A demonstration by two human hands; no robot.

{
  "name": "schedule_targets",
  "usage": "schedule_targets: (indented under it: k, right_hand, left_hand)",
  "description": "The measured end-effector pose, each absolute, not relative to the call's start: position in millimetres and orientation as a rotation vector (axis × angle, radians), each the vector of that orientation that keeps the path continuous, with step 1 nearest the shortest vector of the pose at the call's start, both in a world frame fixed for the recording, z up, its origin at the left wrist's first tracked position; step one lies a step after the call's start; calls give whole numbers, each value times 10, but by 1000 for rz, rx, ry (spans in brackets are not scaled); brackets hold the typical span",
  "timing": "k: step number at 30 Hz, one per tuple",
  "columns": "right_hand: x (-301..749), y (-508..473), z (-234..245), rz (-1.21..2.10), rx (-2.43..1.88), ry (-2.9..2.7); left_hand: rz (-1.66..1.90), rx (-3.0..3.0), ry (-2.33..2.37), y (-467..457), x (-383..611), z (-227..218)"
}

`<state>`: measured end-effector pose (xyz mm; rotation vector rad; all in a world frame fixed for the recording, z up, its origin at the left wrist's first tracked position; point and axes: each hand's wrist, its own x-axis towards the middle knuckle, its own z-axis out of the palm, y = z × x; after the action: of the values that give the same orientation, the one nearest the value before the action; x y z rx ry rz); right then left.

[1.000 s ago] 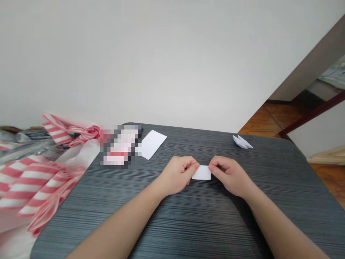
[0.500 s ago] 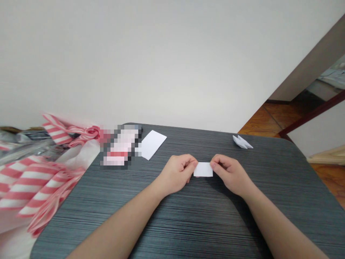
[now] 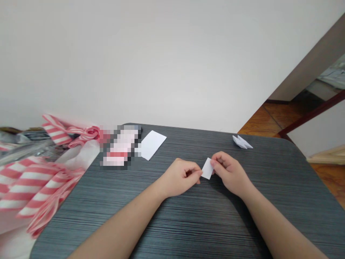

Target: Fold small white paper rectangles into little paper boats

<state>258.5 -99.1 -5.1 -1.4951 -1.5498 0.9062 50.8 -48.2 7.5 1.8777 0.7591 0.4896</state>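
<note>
A small white piece of paper (image 3: 207, 169), seemingly folded, is held tilted above the dark table. My right hand (image 3: 229, 172) pinches its right edge between thumb and fingers. At its lower left corner, the thumb and forefinger of my left hand (image 3: 182, 178) are closed together on the paper's tip. A folded white paper shape (image 3: 242, 142) with pointed ends lies beyond my right hand. Farther left on the table is a flat white sheet of paper (image 3: 153, 144).
A pixelated phone-like object (image 3: 121, 145) lies at the table's back left. Red-and-white striped cloth (image 3: 35, 180) and clear plastic are heaped beside the left edge of the table (image 3: 88, 208). A pale wall (image 3: 172, 64) stands behind; wooden floor (image 3: 265, 117) shows at right.
The small paper has turned from lying level between both hands to a slanted position. My left fingers have shifted slightly right and down, to its lower corner.
</note>
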Motion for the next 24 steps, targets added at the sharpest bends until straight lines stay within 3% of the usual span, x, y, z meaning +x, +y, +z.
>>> schedule_targets:
  k: [14, 24]
  right_hand:
    - [2532, -1033, -81, 1152, -1320, -1531]
    - [2542, -1032, -72, 1156, -1331, -1570]
  left_hand:
    - [502, 1684, 853, -475, 512, 65]
    - [477, 1722, 841, -465, 510, 71]
